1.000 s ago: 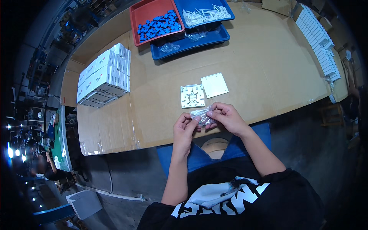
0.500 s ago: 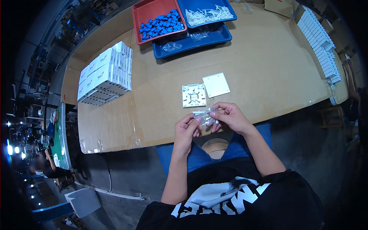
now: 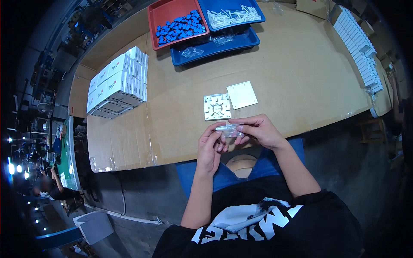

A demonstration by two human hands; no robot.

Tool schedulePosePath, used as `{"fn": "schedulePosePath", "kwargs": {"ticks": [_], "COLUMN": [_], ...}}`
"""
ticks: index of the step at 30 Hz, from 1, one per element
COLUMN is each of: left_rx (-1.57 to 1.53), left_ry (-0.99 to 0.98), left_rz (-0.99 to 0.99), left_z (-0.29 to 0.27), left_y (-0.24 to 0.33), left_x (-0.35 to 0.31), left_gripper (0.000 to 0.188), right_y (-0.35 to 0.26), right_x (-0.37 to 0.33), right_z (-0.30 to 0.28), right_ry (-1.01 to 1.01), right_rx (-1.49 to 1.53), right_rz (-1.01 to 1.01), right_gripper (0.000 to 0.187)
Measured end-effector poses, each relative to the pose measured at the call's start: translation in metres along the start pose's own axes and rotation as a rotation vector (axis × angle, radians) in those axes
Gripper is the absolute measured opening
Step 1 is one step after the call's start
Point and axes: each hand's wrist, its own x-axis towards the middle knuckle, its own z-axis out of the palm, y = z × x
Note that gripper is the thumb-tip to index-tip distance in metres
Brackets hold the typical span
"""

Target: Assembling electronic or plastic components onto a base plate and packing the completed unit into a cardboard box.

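Note:
Between my left hand and my right hand is a small clear plastic bag, pinched by the fingers of both. It looks folded or rolled into a narrow strip; what lies inside is too small to make out. Just beyond the fingers, an open white plastic box base with round inner ribs lies on the table. A flat square white cover plate rests beside it on the right.
Stacked white boxes stand at the left. At the back are a red tray of small blue parts, a blue tray of thin white sticks and a lower blue tray with plastic bags. White parts line the right edge.
The bag has gone from loose and spread to a narrower strip between my fingers. My left hand has shifted slightly to the right; the box base and cover plate have stayed put.

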Motion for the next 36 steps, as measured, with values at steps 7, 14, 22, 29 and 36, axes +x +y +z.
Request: {"fn": "schedulePosePath", "kwargs": {"ticks": [7, 14, 22, 29, 36], "left_rx": [-0.095, 0.430, 0.640, 0.738, 0.759], "left_ry": [-0.099, -0.040, -0.009, 0.032, 0.041], "left_rz": [0.031, 0.152, 0.122, 0.164, 0.182], "left_z": [-0.011, 0.004, -0.008, -0.005, -0.006], "left_y": [-0.003, 0.010, 0.009, 0.004, 0.001], "left_x": [0.001, -0.004, -0.002, -0.001, 0.000], "left_gripper": [0.016, 0.019, 0.022, 0.022, 0.020], "right_y": [-0.001, -0.010, 0.001, 0.008, 0.008], "right_x": [-0.004, -0.005, 0.001, 0.006, 0.007], "right_z": [-0.004, 0.007, 0.006, 0.004, 0.003], "right_ry": [-0.104, -0.052, 0.014, 0.053, 0.052], "right_rx": [-0.016, -0.174, -0.068, -0.164, -0.174], "right_rz": [-0.042, -0.020, -0.048, -0.046, -0.045], "right_gripper": [0.029, 0.023, 0.019, 0.019, 0.019]}}
